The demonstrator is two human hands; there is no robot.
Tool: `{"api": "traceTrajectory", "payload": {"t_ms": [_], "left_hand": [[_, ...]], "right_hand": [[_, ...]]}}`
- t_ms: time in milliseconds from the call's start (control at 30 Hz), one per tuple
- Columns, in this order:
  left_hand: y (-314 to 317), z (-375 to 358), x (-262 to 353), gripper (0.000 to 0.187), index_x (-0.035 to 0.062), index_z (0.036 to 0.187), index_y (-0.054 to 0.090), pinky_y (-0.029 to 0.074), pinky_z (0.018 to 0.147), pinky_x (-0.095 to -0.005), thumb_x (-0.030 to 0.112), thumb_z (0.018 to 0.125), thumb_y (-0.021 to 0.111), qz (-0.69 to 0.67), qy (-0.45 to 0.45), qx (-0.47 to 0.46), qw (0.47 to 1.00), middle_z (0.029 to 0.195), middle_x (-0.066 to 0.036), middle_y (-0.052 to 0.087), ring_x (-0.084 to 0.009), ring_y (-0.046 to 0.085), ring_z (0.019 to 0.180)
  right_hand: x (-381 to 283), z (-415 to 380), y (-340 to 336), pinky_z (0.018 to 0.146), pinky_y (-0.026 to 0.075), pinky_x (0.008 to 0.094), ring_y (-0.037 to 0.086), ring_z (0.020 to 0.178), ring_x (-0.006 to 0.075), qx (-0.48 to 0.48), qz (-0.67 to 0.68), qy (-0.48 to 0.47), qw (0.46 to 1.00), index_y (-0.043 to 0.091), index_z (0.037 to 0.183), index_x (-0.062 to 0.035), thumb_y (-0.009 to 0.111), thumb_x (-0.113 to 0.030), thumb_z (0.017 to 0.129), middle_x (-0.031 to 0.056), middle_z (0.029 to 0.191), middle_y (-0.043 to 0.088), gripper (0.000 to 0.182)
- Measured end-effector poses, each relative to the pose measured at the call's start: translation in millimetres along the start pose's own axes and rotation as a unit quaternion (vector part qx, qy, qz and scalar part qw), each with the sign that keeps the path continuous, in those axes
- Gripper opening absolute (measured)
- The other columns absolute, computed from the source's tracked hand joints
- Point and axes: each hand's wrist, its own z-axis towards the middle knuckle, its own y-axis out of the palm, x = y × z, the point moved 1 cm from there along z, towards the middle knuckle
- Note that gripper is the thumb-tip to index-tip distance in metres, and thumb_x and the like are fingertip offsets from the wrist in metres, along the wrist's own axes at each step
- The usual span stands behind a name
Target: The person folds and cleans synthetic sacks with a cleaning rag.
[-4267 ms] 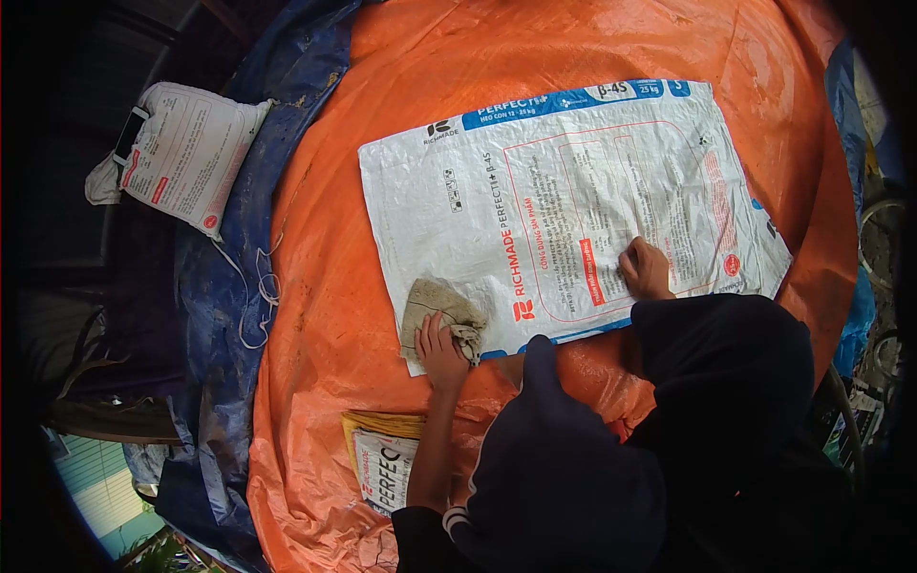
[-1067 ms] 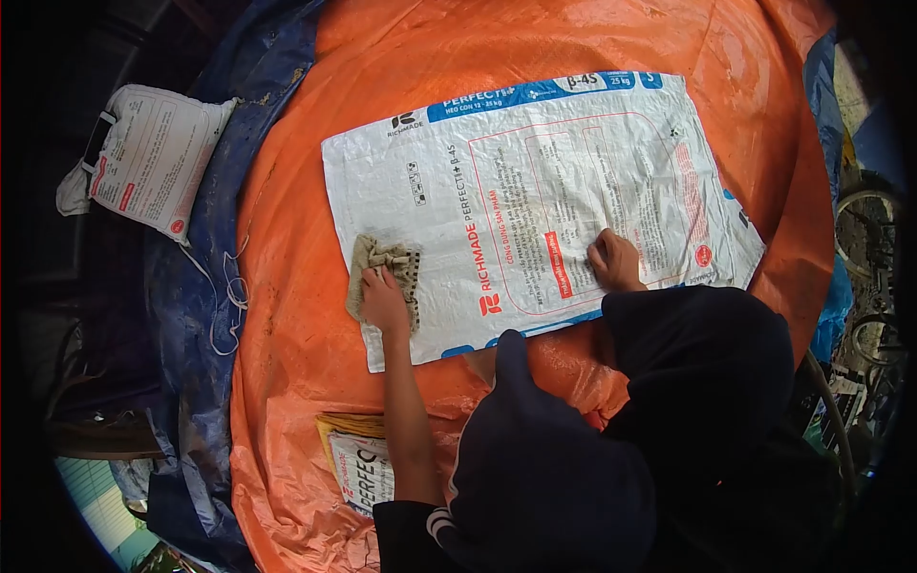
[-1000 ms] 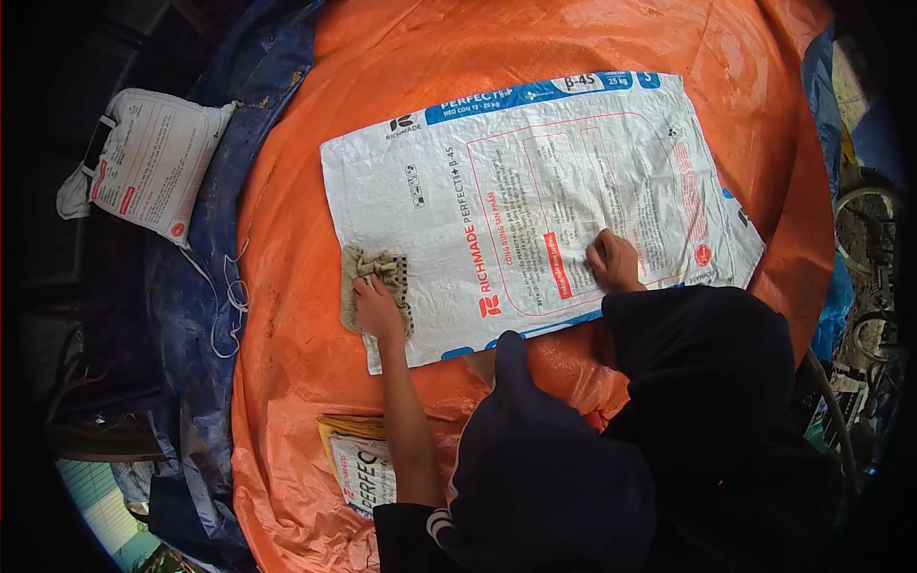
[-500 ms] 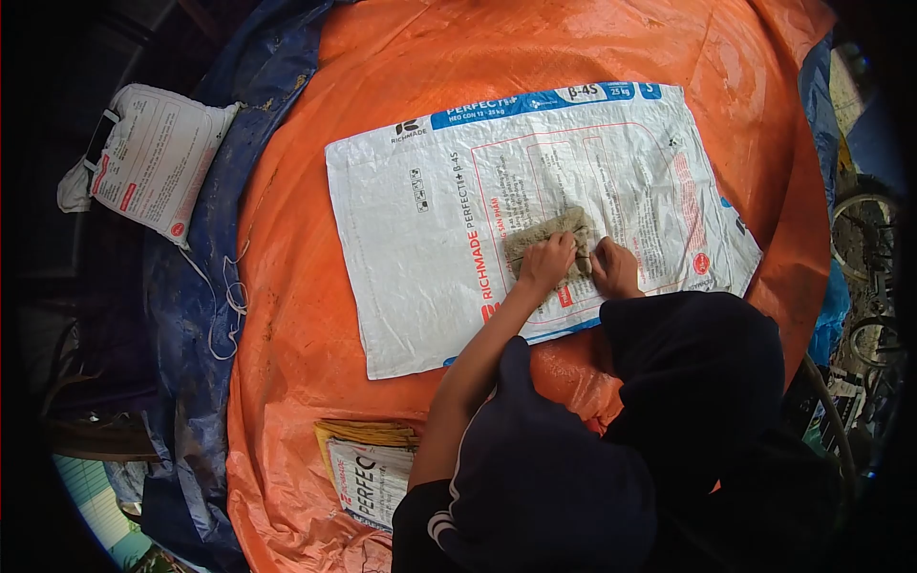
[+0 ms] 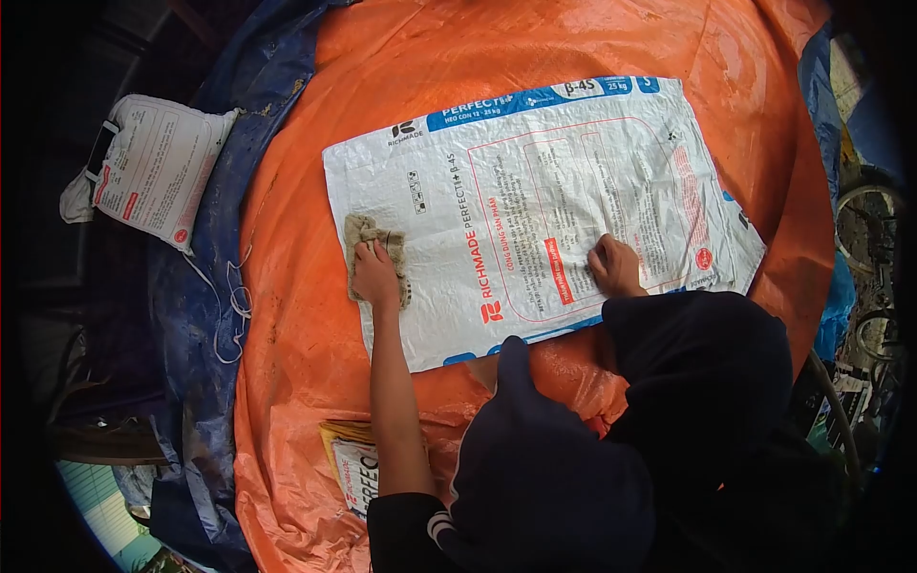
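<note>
A flat white feed sack (image 5: 430, 201) with red, blue and black print lies spread out on an orange tarp. My left hand (image 5: 376, 279) is at the sack's left end, closed on a dirty beige rag (image 5: 390, 246) and pressing it against the surface. The rag sticks out above and to the right of my fingers. My right hand (image 5: 616, 267) rests on the printed right half of the sack, its fingers curled together, with no object visible in them.
Under the sack spreads the orange tarp (image 5: 287, 315), with a blue tarp (image 5: 191, 382) along its left. A stuffed white sack (image 5: 162, 172) with loose white string (image 5: 234, 296) lies at upper left. Folded sacks (image 5: 351, 468) lie near my left forearm. Bicycle wheels (image 5: 864, 229) stand at right.
My left hand has swept left with the rag, from the sack's printed middle to its left end. The print there is now uncovered. My right hand has stayed about where it was.
</note>
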Motion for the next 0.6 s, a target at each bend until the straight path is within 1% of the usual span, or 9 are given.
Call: {"api": "traceTrajectory", "payload": {"t_ms": [100, 167, 200, 300, 400, 433, 500, 567, 600], "left_hand": [[0.0, -8.7, 20.3, 0.027, 0.0064, 0.096, 0.051, 0.049, 0.057, -0.0506, 0.033, 0.099, 0.054, -0.087, -0.043, 0.001, 0.995, 0.082, -0.018, 0.066, -0.0409, 0.065, 0.071], [-1.6, -30.8, 59.2, 0.026, 0.0047, 0.097, 0.051, 0.048, 0.060, -0.0508, 0.031, 0.099, 0.055, -0.170, -0.001, -0.036, 0.985, 0.082, -0.021, 0.066, -0.0435, 0.064, 0.073], [-0.5, -47.2, 84.7, 0.026, 0.0037, 0.098, 0.052, 0.047, 0.060, -0.0511, 0.029, 0.099, 0.056, -0.248, 0.049, -0.051, 0.966, 0.082, -0.022, 0.065, -0.0436, 0.064, 0.073], [0.2, -91.9, 170.8, 0.026, 0.0040, 0.099, 0.054, 0.050, 0.062, -0.0507, 0.029, 0.097, 0.058, -0.360, 0.182, -0.180, 0.897, 0.086, -0.022, 0.067, -0.0422, 0.065, 0.075], [14.7, -115.3, 239.4, 0.029, 0.0050, 0.101, 0.055, 0.053, 0.061, -0.0478, 0.033, 0.095, 0.060, -0.374, 0.335, -0.241, 0.831, 0.088, -0.019, 0.067, -0.0397, 0.067, 0.075], [22.0, -111.5, 247.0, 0.029, 0.0053, 0.102, 0.055, 0.054, 0.061, -0.0477, 0.034, 0.095, 0.059, -0.353, 0.355, -0.244, 0.831, 0.088, -0.018, 0.068, -0.0393, 0.067, 0.074], [36.4, -102.7, 263.0, 0.030, 0.0061, 0.103, 0.054, 0.055, 0.061, -0.0476, 0.034, 0.095, 0.059, -0.314, 0.395, -0.249, 0.827, 0.087, -0.017, 0.068, -0.0385, 0.068, 0.073], [42.2, -82.7, 262.1, 0.026, 0.0055, 0.101, 0.053, 0.055, 0.059, -0.0494, 0.030, 0.095, 0.059, -0.269, 0.364, -0.216, 0.865, 0.086, -0.016, 0.068, -0.0383, 0.069, 0.071], [41.4, -69.4, 256.1, 0.027, 0.0053, 0.102, 0.053, 0.054, 0.058, -0.0508, 0.031, 0.095, 0.059, -0.253, 0.325, -0.203, 0.888, 0.086, -0.016, 0.068, -0.0390, 0.068, 0.069]], "right_hand": [[-2.1, -1.2, -0.4, 0.065, 0.046, 0.0485, 0.061, 0.070, 0.0411, 0.005, 0.003, 0.000, 1.000, 0.054, 0.081, -0.0033, 0.063, -0.021, 0.084, 0.0195, 0.072, 0.061, 0.020], [-2.9, 0.5, -0.5, 0.065, 0.046, 0.0486, 0.061, 0.071, 0.0411, 0.007, 0.001, 0.003, 1.000, 0.054, 0.081, -0.0032, 0.063, -0.021, 0.084, 0.0197, 0.072, 0.061, 0.020], [-3.4, 0.9, -0.7, 0.065, 0.046, 0.0487, 0.061, 0.071, 0.0410, 0.004, -0.002, 0.006, 1.000, 0.054, 0.081, -0.0032, 0.063, -0.021, 0.084, 0.0197, 0.072, 0.061, 0.020], [-1.4, -1.2, -1.3, 0.067, 0.046, 0.0490, 0.061, 0.072, 0.0413, -0.001, 0.000, 0.008, 1.000, 0.055, 0.082, -0.0032, 0.063, -0.021, 0.084, 0.0198, 0.072, 0.061, 0.020], [0.9, -0.1, 4.4, 0.067, 0.046, 0.0492, 0.061, 0.073, 0.0416, 0.027, -0.035, -0.023, 0.999, 0.055, 0.082, -0.0033, 0.062, -0.022, 0.084, 0.0197, 0.073, 0.062, 0.020], [0.7, -1.9, 3.2, 0.067, 0.046, 0.0493, 0.061, 0.073, 0.0418, 0.040, -0.057, -0.034, 0.997, 0.055, 0.082, -0.0033, 0.062, -0.022, 0.084, 0.0196, 0.073, 0.062, 0.021], [-1.3, -1.3, 0.8, 0.067, 0.046, 0.0492, 0.061, 0.072, 0.0420, 0.020, -0.031, -0.012, 0.999, 0.054, 0.083, -0.0033, 0.062, -0.023, 0.084, 0.0196, 0.073, 0.062, 0.021], [-1.5, -1.1, -0.8, 0.067, 0.046, 0.0492, 0.061, 0.072, 0.0419, -0.005, 0.000, 0.010, 1.000, 0.055, 0.084, -0.0036, 0.062, -0.024, 0.085, 0.0197, 0.074, 0.061, 0.022], [-2.6, -0.3, -2.2, 0.066, 0.046, 0.0490, 0.061, 0.072, 0.0416, -0.005, 0.006, 0.009, 1.000, 0.055, 0.083, -0.0038, 0.062, -0.024, 0.085, 0.0197, 0.074, 0.061, 0.022]]}}
